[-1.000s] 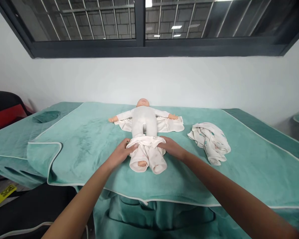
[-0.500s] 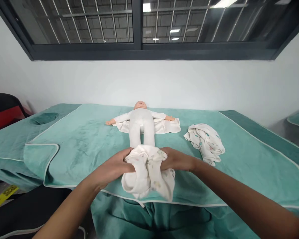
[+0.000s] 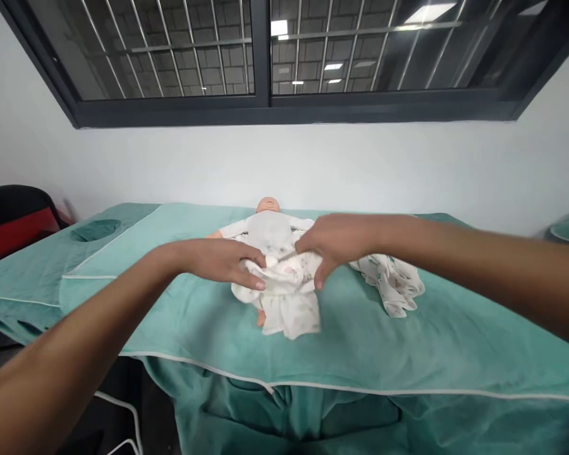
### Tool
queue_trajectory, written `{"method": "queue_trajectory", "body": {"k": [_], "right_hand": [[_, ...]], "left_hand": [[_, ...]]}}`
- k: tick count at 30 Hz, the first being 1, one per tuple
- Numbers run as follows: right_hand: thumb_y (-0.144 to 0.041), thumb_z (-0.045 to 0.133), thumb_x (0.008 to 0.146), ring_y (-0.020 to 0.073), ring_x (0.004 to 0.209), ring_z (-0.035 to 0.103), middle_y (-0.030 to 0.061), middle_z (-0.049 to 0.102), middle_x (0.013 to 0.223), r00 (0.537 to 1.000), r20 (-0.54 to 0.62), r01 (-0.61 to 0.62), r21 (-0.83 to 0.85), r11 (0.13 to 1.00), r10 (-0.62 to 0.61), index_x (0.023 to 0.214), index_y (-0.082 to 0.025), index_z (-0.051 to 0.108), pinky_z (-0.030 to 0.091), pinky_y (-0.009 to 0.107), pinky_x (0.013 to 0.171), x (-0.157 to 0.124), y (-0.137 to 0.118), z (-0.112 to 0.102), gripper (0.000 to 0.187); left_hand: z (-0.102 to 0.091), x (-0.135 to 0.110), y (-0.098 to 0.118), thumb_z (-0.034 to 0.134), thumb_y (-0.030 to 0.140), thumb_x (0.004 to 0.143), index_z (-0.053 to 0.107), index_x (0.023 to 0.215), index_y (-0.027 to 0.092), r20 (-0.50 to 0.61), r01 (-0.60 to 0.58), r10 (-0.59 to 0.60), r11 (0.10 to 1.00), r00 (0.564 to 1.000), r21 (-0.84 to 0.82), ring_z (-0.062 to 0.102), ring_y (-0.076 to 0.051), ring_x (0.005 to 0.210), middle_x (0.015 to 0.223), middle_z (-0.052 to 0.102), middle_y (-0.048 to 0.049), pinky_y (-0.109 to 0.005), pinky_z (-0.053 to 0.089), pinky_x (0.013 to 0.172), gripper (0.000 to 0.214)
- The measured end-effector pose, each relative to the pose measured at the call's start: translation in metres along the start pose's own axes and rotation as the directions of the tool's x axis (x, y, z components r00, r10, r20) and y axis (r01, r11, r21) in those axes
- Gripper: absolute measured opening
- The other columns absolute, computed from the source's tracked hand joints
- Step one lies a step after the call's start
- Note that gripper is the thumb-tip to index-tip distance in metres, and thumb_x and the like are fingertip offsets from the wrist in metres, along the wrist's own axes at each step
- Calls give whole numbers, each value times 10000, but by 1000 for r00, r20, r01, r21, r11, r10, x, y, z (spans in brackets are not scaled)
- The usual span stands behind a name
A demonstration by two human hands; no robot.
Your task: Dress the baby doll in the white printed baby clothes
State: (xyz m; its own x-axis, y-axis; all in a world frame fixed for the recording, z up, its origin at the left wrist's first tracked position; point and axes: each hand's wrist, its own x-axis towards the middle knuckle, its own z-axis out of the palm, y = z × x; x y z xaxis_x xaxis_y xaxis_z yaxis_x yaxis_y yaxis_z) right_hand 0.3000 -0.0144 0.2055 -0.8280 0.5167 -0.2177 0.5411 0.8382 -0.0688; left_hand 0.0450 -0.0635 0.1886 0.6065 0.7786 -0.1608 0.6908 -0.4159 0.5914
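White garment (image 3: 291, 316) up over the doll's (image 3: 270, 230) legs now, and that's the big change! Half a second ago it was gathered down by the near edge of the teal cover (image 3: 184, 316), both legs stretched out in plain sight above it; now it lies across them, its loose hem fanning toward the camera, one bare foot (image 3: 260, 318) poking out on the left. So the cloth sits higher on the body, looser too, though I can't tell whether either leg is actually inside it.

Left hand (image 3: 213, 259) comes in from the side, thumb below, fingers above, parted a little with a fold of cloth in the gap. Right hand (image 3: 344, 241) mirrors it from across the doll, wider between thumb and fingers, cloth there as well. Are those folds pinched tight or merely touched? Can't call it from this angle.

Off to the right, the crumpled printed cloth (image 3: 394, 292) hasn't budged, partly hidden now behind the right forearm (image 3: 446, 259).
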Motion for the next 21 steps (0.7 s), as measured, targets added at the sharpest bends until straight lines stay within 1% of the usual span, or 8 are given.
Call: {"method": "queue_trajectory", "body": {"k": [3,6,11,12,14,17,19,21], "right_hand": [[-536,699,756,134,626,490,-27,510,570,982,-184,23,-67,998,-35,692,-188,606,280,258,623,2,-6,-36,365],[-474,630,855,110,650,483,-35,484,596,874,-486,97,138,986,-18,677,-165,554,309,243,631,4,-7,-57,364],[-465,532,930,81,636,484,-38,482,697,578,-780,480,563,673,241,738,-190,446,388,216,607,17,-13,-62,346],[-471,527,932,84,657,492,-39,475,711,541,-792,539,585,606,283,743,-198,428,407,214,625,24,-15,-61,347],[-479,532,927,94,711,511,-38,467,735,500,-795,606,604,517,343,755,-207,417,435,217,671,40,-17,-57,341],[-466,558,910,109,753,528,-32,486,775,502,-762,628,646,434,408,802,-214,452,455,241,705,70,-10,-40,295],[-440,612,873,114,737,525,-25,505,789,534,-692,581,718,383,487,812,-210,482,458,247,684,90,3,-19,271],[-391,657,832,109,680,504,-22,509,763,567,-567,498,814,299,597,778,-201,495,445,239,631,105,19,7,256]], "left_hand": [[-21,1,25,637,609,723,707,914,257,-8,73,-74,948,997,309,593,-196,712,800,686,-23,-261,383,649,406],[-38,-4,36,636,588,731,662,739,220,-321,144,-8,905,947,400,567,-193,657,649,612,-20,-279,378,643,368],[-29,1,25,587,501,821,592,1067,215,-905,-35,84,996,418,76,593,-210,942,1015,657,-62,-315,453,813,376],[-18,5,22,587,507,822,545,1169,216,-925,-134,32,991,379,-20,587,-217,1012,1115,642,-79,-329,464,851,455],[11,17,15,616,534,795,473,1290,199,-873,-269,-100,929,477,-254,585,-246,1089,1222,616,-118,-373,479,903,615],[62,30,6,712,482,726,595,1208,184,-628,-288,-232,737,743,-612,603,-286,1104,1183,665,-117,-400,477,954,579],[87,33,-3,739,456,703,667,1116,167,-535,-276,-329,585,778,-763,647,-289,1015,1104,706,-109,-402,495,920,510],[98,28,-15,755,439,685,687,1080,145,-510,-294,-458,464,728,-836,678,-275,902,1025,729,-110,-385,520,842,497]]}}
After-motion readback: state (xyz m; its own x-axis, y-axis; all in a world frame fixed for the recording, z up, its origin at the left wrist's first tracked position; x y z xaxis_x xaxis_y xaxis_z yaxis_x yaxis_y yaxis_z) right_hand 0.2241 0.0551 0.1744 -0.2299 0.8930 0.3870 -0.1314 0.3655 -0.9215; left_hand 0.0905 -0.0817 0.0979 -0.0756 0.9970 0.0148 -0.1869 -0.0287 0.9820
